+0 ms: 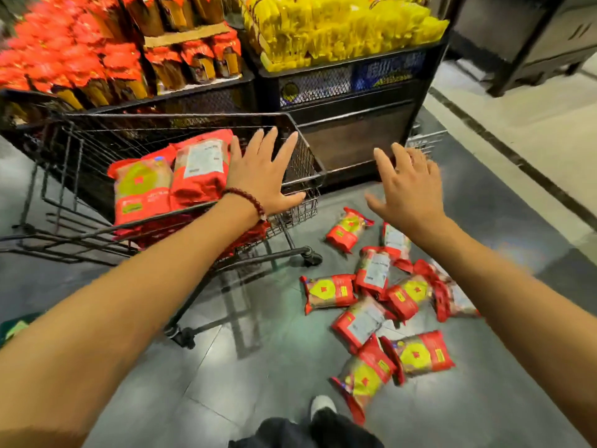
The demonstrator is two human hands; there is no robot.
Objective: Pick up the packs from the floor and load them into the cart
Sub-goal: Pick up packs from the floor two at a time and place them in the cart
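My hands are both spread and empty, left hand over the cart beside its loaded packs, right hand beyond its right corner, so I judge I'm between loads and must reach down for the floor packs right of the cart.

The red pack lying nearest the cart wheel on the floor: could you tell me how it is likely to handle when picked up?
The red pack looks like a soft, crinkled film bag, so it will probably flex or sag rather than stay stiff. Its glossy wrapper may be a little slippery. It lies flat, apart from the pile of packs, so it seems unlikely to roll.
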